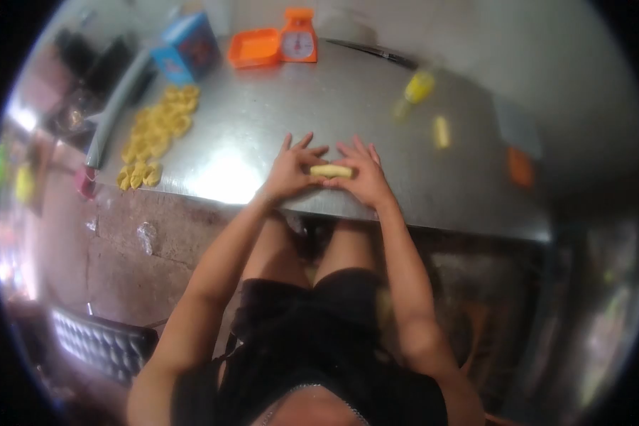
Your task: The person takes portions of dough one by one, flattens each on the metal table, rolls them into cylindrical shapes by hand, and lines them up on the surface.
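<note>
A short pale-yellow roll of dough (331, 171) lies crosswise at the front of the metal table, between my two hands. My left hand (291, 170) holds its left end, the thumb on the near side and the other fingers fanned out beyond it. At the right end, my right hand (365, 176) grips in the same way, its thumb close to the left one. Farther right on the table rests another pale-yellow dough piece (441, 133). Several small shaped yellow dough pieces (156, 128) lie grouped at the left.
An orange scale (299, 44) and orange tray (254, 48) stand at the back, beside a blue box (186, 48). A dark knife (376, 52) and a yellow-capped bottle (417, 88) lie to the right. The table's front edge (461, 228) runs just before my body.
</note>
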Available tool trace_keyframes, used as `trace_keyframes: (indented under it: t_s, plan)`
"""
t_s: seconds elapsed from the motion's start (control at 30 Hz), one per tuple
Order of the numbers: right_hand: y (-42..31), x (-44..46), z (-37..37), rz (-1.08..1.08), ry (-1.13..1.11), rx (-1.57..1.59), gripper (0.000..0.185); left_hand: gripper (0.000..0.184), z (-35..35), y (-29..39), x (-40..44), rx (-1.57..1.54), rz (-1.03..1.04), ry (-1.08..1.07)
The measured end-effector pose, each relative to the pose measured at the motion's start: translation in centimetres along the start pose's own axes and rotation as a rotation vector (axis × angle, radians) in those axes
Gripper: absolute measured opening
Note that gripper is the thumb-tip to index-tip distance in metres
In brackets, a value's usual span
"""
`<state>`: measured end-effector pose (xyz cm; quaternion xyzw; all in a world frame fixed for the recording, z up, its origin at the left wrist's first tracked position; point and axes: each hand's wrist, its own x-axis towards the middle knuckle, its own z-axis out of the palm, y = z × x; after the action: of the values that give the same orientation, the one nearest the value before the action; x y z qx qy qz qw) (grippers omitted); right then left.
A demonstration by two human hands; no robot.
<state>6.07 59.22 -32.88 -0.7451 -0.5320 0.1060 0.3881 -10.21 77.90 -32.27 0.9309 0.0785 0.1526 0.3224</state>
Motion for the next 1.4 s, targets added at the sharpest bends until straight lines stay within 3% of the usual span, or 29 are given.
trace_keyframes:
  t_s: [0.1,0.17,0.23,0.3,0.37,0.43,0.5,0.57,0.67,0.77,0.93,1.03,1.1,1.2,1.4]
  plan:
    - [-0.4,-0.1,0.3,0.052,-0.105,-0.006,0.05,0.052,0.0,0.3,-0.3,-0.066,-0.037,0.011]
    - [-0.6,0.1,1.1,0.025,0.099,0.021,0.04,0.053,0.7,0.0,-0.3,-0.028,-0.011,0.061]
    - [-0.8,-0.1,0.7,0.013,0.074,-0.002,0.04,0.053,0.7,0.7,-0.4,0.003,-0.007,0.114]
    - [-1.1,-0.8,0.2,0.005,0.044,-0.023,0.039,0.054,0.0,1.1,-0.9,0.026,-0.014,0.057]
    - [-1.4,-1.0,-0.5,0.049,-0.122,0.043,0.045,0.057,-0.8,1.4,-0.9,-0.041,-0.046,-0.095]
    - [-0.9,-1.3,0.5,0.044,-0.084,0.038,0.046,0.055,0.5,0.7,-1.2,-0.045,-0.061,-0.074]
    - [-1.3,-1.2,1.0,0.028,0.078,0.086,0.043,0.047,1.1,0.7,-1.1,-0.06,-0.02,0.102]
    - [-2.1,-1.9,0.2,0.006,0.023,0.039,0.043,0.048,0.6,1.2,-1.5,-0.057,-0.024,0.099]
    - [-1.2,-1.8,-0.2,-0.015,-0.045,0.01,0.046,0.06,-0.4,0.6,-1.7,-0.048,0.002,-0.096]
    - [-1.6,-2.8,0.8,-0.003,-0.016,0.023,0.048,0.063,1.0,0.7,-2.0,0.037,0.017,0.023]
    - [-2.5,-3.2,0.4,-0.033,0.002,-0.067,0.055,0.062,0.3,1.2,-2.8,0.067,0.033,-0.009]
    - [-4.6,-3.7,0.1,-0.006,0.022,-0.044,0.07,0.063,-0.4,0.5,-3.4,-0.072,0.105,0.122]
    - [-7.4,-4.7,1.3,-0.045,0.147,-0.253,0.085,0.062,-1.3,-0.7,-4.5,-0.54,-0.049,0.354]
    - [-11.1,-5.4,5.1,-0.068,0.172,-0.39,0.093,0.046,-0.3,-4.6,-5.5,-0.63,-0.135,0.5]
    - [-6.6,2.2,7.1,0.173,0.135,-0.559,0.097,0.039,-1.2,-2.2,-5.8,-0.685,-0.158,0.495]
